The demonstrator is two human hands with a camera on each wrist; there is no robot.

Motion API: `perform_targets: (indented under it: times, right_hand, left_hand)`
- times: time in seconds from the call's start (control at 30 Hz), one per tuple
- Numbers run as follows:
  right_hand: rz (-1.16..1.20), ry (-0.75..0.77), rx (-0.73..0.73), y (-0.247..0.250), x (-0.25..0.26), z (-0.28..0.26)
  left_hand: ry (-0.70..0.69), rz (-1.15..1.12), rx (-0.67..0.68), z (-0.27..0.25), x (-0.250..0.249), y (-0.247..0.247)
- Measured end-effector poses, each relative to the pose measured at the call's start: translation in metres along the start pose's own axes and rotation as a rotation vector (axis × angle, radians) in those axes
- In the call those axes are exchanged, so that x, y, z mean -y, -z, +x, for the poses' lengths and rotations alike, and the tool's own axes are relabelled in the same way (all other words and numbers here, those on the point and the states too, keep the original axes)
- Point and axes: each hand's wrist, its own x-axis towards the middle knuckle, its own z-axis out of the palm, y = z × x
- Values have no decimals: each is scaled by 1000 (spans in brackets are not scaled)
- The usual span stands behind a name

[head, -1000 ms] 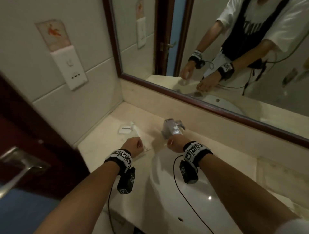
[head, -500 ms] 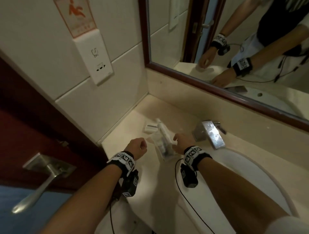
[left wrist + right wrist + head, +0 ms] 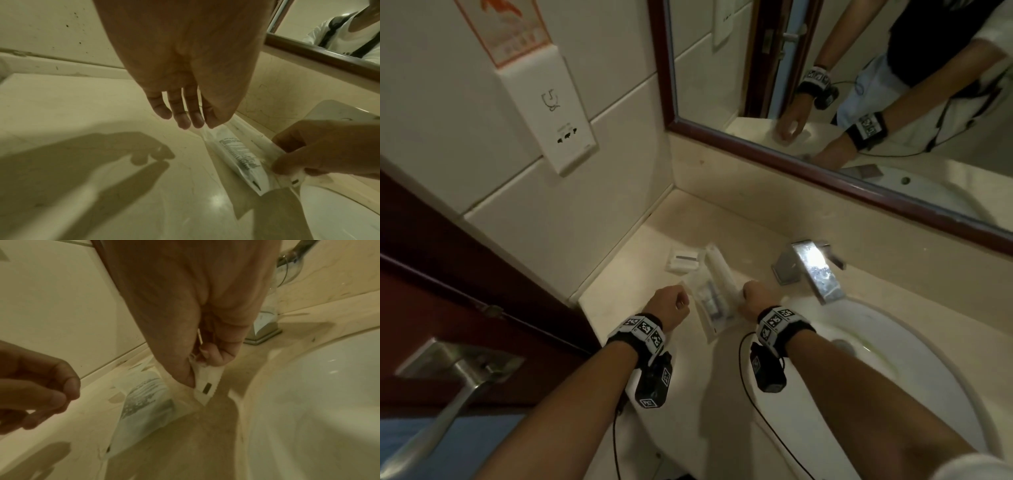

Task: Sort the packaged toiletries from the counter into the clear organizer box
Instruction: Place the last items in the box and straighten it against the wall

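Head view shows a clear packet (image 3: 711, 301) with printed toiletries inside, lying on the beige counter (image 3: 619, 284) between the two hands, just left of the basin (image 3: 914, 370). The right hand (image 3: 753, 298) pinches a small white sachet (image 3: 207, 382) between thumb and fingers, right beside the packet. The left hand (image 3: 669, 306) hovers close to the packet's other edge, fingers loosely bent and holding nothing. A small white box (image 3: 683, 262) sits behind, near the tap (image 3: 815, 270).
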Motion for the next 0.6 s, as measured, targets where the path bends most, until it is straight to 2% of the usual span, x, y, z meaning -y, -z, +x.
perform_targets:
  times: [0.3, 0.5, 0.6]
  right_hand:
    - [93, -29, -115, 24, -14, -10]
    - [142, 28, -179, 30, -18, -16]
    - [184, 40, -182, 30, -22, -17]
  left_hand:
    - [25, 271, -67, 21, -33, -5]
    - [156, 372, 74, 40, -48, -9]
    - [175, 463, 149, 44, -52, -11]
